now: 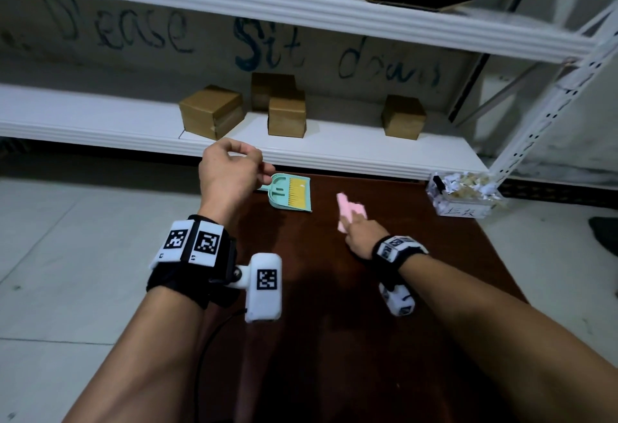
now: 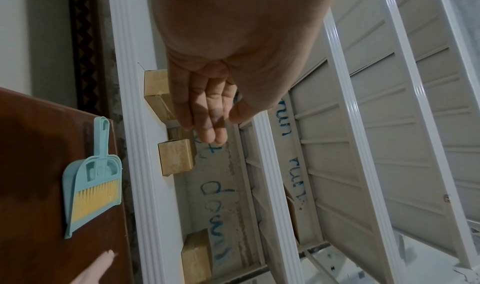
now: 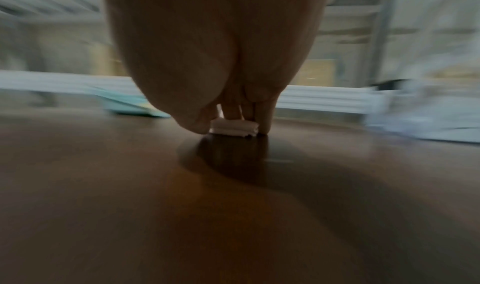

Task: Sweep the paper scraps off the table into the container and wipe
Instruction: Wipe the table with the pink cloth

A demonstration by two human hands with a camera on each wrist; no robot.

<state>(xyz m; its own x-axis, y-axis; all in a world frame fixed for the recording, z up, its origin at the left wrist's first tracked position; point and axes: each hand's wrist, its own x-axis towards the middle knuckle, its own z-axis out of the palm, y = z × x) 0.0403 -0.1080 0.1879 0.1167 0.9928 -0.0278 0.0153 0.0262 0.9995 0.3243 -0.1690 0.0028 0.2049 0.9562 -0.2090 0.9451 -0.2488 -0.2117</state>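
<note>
A folded pink cloth (image 1: 349,210) lies on the dark brown table (image 1: 334,339), and my right hand (image 1: 359,232) grips its near end and presses it down. In the blurred right wrist view, thumb and fingers (image 3: 235,112) close round the cloth (image 3: 233,127). A teal dustpan with a yellow-bristled brush (image 1: 289,192) lies at the table's far left. My left hand (image 1: 240,165) hovers above its handle, fingers relaxed and holding nothing, as the left wrist view (image 2: 207,114) confirms. A clear container (image 1: 465,192) full of paper scraps stands at the far right corner.
A white metal shelf (image 1: 100,115) runs just behind the table, with several cardboard boxes (image 1: 210,111) on it. Its perforated upright (image 1: 548,105) rises beside the container. Pale tiled floor (image 1: 67,255) lies left of the table.
</note>
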